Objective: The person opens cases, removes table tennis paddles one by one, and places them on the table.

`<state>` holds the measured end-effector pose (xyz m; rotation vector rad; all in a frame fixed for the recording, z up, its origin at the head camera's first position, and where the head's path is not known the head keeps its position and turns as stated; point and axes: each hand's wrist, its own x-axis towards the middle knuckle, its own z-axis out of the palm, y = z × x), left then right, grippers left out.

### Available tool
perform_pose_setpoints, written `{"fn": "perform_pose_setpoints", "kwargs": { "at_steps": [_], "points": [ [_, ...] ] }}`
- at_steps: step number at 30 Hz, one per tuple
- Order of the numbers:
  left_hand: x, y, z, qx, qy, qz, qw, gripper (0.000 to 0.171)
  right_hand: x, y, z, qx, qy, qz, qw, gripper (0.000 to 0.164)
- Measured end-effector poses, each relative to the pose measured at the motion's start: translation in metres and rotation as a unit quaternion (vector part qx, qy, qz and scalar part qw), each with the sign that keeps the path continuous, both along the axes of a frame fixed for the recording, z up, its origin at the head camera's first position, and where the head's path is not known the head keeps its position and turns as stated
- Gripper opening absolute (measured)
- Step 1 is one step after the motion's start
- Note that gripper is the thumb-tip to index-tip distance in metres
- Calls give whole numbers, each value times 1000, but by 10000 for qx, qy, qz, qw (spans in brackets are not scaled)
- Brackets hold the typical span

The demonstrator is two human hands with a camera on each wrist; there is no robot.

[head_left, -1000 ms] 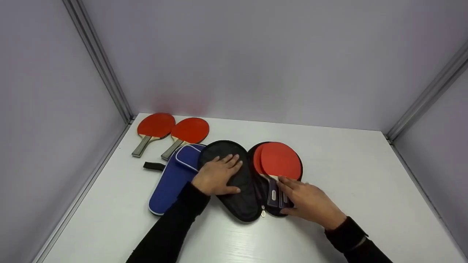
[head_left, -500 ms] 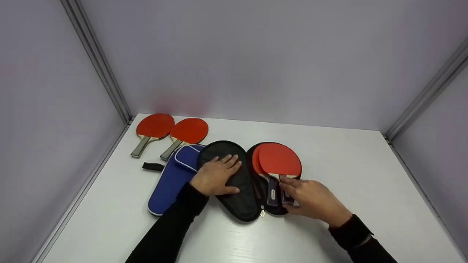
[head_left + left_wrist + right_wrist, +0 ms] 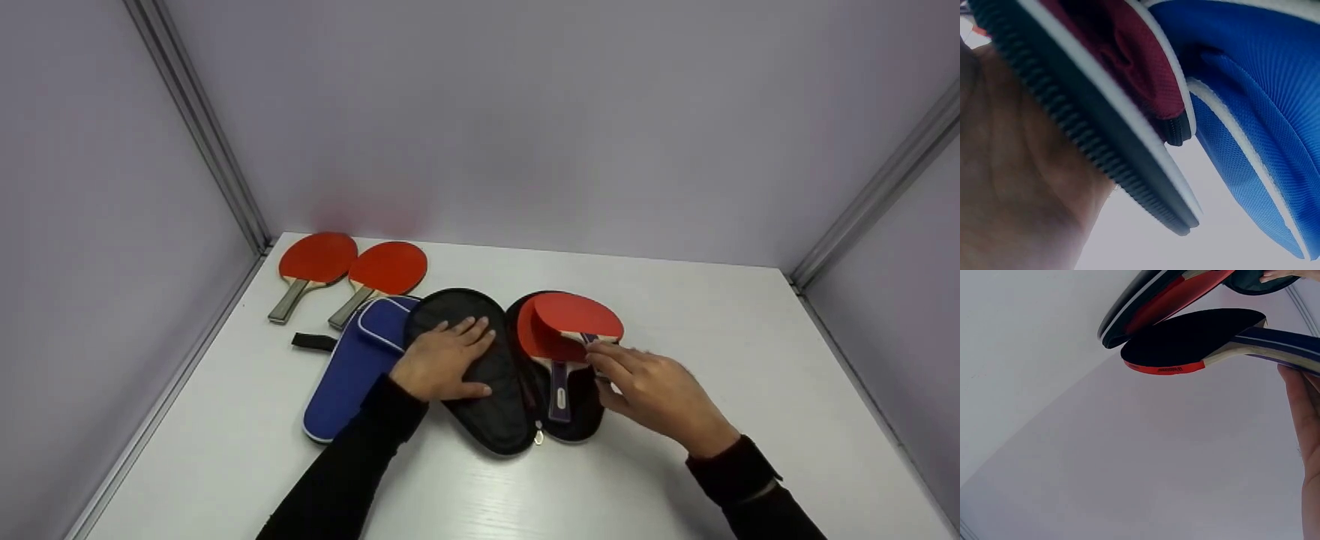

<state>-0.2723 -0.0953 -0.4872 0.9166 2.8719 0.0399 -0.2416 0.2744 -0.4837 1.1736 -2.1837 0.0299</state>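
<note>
My right hand grips the dark handle of a red table tennis paddle, its handle end raised. In the right wrist view this paddle shows a black underside and a red edge. Beneath it a second red paddle lies in one half of an opened black paddle case. With fingers spread, my left hand rests flat on the other half, a black flap. In the left wrist view the zipped edge of the case runs beside the palm.
Left of the black case, partly under its flap, lies a blue paddle case with white piping and a black strap. Two more red paddles, a left one and a right one, lie behind it. Pale walls enclose the white table.
My right hand has taken hold of the upper paddle's handle and lifted it up and slightly right, tilting the paddle off the lower one. The left hand has stayed in place.
</note>
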Motion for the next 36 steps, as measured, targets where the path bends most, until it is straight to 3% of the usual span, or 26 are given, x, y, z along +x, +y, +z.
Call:
{"fn": "perform_pose_setpoints", "kwargs": {
  "at_steps": [7, 12, 19, 29, 36],
  "points": [
    [-1, 0, -2, -1, 23, 14, 10000, 94, -5, 11, 4, -215, 290, -343, 9988, 46],
    [-1, 1, -2, -36, 47, 11, 10000, 94, -4, 23, 14, -609, 82, -741, 9954, 53],
    [-1, 1, -1, -59, 41, 16, 10000, 95, -3, 41, 26, -1048, -321, -1187, 9869, 47],
    [0, 1, 0, -25, -36, 52, 10000, 94, -12, 65, 32, -1484, -526, -1583, 9748, 34],
    [-1, 1, -2, -66, 10, 25, 10000, 94, -23, 91, 32, -1773, -588, -1859, 9646, 34]
  ]
}}
